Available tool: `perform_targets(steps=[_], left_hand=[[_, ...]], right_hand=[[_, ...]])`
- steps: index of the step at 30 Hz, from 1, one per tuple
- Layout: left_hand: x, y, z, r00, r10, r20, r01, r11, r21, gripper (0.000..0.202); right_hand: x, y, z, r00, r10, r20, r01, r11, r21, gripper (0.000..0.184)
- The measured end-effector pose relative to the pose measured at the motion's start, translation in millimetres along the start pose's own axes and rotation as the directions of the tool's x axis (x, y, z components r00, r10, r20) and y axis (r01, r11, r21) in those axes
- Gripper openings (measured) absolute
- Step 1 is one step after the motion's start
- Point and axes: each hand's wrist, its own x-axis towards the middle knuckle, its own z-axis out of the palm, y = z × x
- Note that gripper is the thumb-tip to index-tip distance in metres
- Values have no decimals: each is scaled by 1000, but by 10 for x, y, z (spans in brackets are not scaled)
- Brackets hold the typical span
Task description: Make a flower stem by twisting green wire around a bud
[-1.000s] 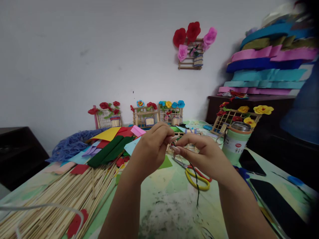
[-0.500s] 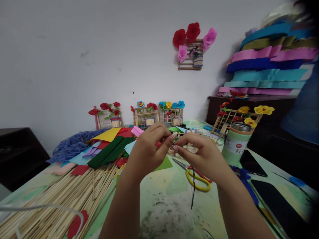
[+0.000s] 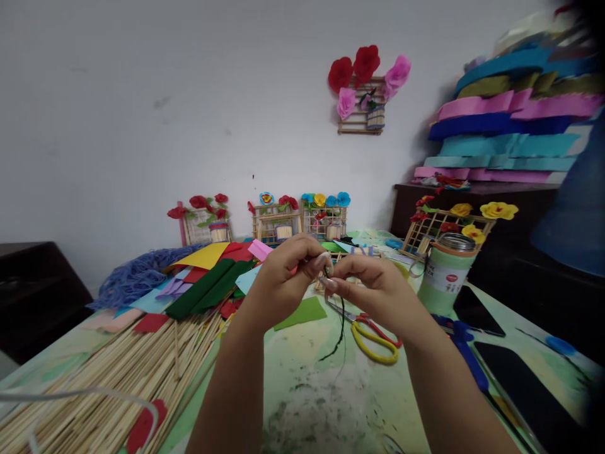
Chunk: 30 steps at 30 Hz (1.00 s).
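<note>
My left hand and my right hand meet fingertip to fingertip above the middle of the table. Both are closed in a pinch on a thin dark twisted cord, whose loose end hangs and curves toward the left. What else the fingertips cover is too small to make out. Under my right hand lie scissors with yellow and red handles, blades pointing up and left. A green paper piece rests beneath my left hand. Behind the fingers a small stick frame is partly hidden.
Thin wooden sticks and coloured paper cover the left side, with blue yarn behind. To the right stand a green bottle and two dark phones. Stick frames with paper flowers line the wall.
The cord's hanging end has swung from beneath my right hand toward the left and now curves. My fingertips have shifted slightly, still together.
</note>
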Motion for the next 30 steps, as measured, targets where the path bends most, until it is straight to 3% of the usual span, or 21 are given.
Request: perform_targets(steps=[4, 8, 17, 25, 30], left_hand=[[-4, 7, 11, 998, -48, -50, 51, 996, 67, 11], [-4, 19, 17, 997, -21, -74, 26, 997, 72, 16], [-12, -11, -9, 996, -91, -21, 86, 979, -182, 17], [12, -6, 46, 991, -131, 5, 123, 919, -375, 23], [0, -68, 90, 986, -165, 13, 153, 881, -447, 29]], right_hand=[[-3, 7, 7, 999, -10, -38, 9, 999, -42, 16], [-4, 24, 9, 999, -27, -33, 26, 999, -41, 16], [-29, -8, 20, 998, 10, 58, -12, 999, 31, 13], [6, 87, 43, 994, 58, 93, -78, 972, 222, 13], [19, 108, 71, 983, 86, 162, -148, 892, 426, 18]])
